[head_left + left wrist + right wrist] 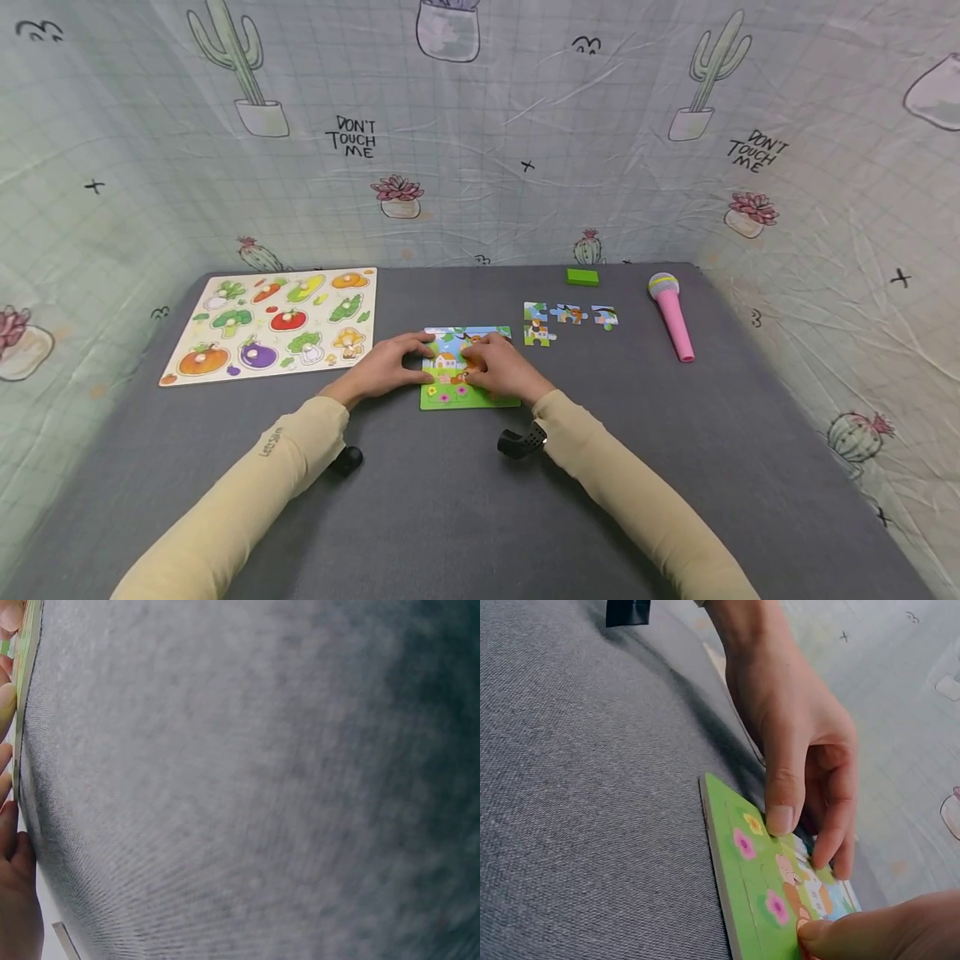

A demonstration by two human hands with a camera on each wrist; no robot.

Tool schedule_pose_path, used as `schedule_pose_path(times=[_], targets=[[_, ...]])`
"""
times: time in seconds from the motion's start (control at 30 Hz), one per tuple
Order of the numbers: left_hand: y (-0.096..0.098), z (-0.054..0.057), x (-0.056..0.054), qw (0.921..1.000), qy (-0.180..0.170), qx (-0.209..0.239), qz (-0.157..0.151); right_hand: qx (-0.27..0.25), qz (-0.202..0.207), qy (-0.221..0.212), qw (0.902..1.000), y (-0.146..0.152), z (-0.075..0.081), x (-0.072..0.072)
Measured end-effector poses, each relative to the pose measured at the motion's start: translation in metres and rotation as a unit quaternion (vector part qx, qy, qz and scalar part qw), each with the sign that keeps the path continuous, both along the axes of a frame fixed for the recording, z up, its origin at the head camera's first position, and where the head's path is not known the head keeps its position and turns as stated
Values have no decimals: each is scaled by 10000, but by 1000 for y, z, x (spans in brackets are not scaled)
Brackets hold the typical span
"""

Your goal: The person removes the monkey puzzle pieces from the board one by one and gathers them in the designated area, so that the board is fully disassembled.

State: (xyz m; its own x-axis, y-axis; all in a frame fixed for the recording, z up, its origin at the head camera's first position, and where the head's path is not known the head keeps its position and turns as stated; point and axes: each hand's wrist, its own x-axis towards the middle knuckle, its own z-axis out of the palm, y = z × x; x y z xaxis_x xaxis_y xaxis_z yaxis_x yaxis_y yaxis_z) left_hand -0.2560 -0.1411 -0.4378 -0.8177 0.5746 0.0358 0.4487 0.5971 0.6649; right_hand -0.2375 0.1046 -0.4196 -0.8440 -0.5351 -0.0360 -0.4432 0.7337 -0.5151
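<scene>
A small jigsaw board (471, 398) with a green lower border shows a picture of a house, flowers and an orange animal. My left hand (390, 365) rests at its left edge, thumb and index finger spread apart. In the right wrist view the left thumb (781, 814) points straight down onto the board. From the other side my right hand (510, 368) reaches over the picture, its bent thumb and index fingertips set on the orange animal. I cannot tell whether they pinch a piece there. The left wrist view catches only fingers (6, 712) along the board's edge.
Several loose jigsaw pieces (537, 335) lie right of the board. Behind them is a green block (582, 277); a pink toy microphone (677, 321) lies farther right. A vegetable puzzle board (281, 367) sits at the back left. Patterned cloth (480, 150) surrounds the grey table (435, 508).
</scene>
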Motion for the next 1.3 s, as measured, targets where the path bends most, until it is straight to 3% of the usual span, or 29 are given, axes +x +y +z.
schedule_pose_path(times=[0.4,0.93,1.2,1.3], targets=[[0,0,0,10000,44,-8,-4,-187,-89,-472,9987,-2,2,0],[-1,-2,-2,10000,49,-12,-48,-421,-28,-127,9990,0,0,-1],[0,-2,-2,10000,60,-15,-41,-595,-144,-480,9970,2,-1,-3],[0,-2,-3,10000,39,-33,-40,-596,-104,-366,9975,3,-3,-4]])
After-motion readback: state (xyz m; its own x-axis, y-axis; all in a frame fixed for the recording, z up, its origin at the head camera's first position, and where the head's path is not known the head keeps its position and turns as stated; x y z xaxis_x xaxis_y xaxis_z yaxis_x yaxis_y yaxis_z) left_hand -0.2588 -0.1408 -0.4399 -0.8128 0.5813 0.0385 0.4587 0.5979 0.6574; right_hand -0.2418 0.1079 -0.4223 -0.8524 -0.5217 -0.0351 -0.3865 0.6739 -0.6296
